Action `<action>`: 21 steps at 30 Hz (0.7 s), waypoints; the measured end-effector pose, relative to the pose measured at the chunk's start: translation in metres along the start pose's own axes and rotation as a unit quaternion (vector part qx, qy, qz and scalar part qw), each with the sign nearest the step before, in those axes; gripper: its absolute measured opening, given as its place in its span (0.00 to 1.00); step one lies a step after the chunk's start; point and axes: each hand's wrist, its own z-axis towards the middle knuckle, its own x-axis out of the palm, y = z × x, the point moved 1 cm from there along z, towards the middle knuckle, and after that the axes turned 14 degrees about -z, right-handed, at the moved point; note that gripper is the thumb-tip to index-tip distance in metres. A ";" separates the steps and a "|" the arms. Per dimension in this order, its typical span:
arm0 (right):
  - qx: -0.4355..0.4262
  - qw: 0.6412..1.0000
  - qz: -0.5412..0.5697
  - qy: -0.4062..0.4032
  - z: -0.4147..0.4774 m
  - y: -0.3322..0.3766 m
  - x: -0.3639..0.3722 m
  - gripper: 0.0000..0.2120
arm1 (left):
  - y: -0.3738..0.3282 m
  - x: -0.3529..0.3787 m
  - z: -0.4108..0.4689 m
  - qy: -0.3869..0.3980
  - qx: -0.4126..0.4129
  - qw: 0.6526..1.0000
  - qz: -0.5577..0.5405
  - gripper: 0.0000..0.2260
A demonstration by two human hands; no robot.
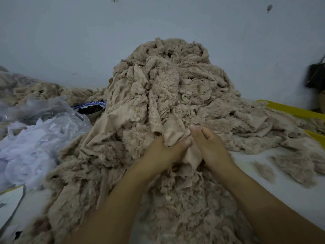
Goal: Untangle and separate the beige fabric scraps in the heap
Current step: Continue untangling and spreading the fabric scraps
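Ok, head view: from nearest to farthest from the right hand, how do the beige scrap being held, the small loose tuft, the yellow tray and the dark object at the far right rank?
From the right hand:
1. beige scrap: gripped in it, just to its left.
2. loose tuft: lying to its right, a little nearer the camera.
3. yellow tray: farther back on the right.
4. dark object: far right edge, farthest back.

Both hands (186, 148) pinch one beige scrap (175, 136) atop the heap (167, 81).

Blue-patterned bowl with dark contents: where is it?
Head view, left of centre: the blue-patterned bowl sits at the left foot of the tall beige fabric-scrap heap, just behind the crumpled clear plastic sheeting.
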 end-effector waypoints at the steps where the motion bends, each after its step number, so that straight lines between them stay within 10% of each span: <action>1: -0.006 1.000 0.000 0.002 0.000 0.000 -0.001 0.20 | 0.001 -0.003 0.001 -0.017 -0.002 0.999 -0.048 0.09; 7: -0.059 0.980 -0.177 0.064 0.002 -0.010 0.000 0.15 | -0.007 -0.017 0.007 -0.067 -0.128 0.930 -0.337 0.08; 12: -0.029 0.994 -0.101 0.029 0.003 -0.006 0.000 0.21 | -0.006 -0.018 0.011 -0.056 -0.125 0.893 -0.428 0.10; 21: 0.057 0.998 0.011 0.033 -0.002 0.002 0.001 0.32 | -0.005 -0.016 0.007 -0.026 -0.077 0.947 -0.312 0.14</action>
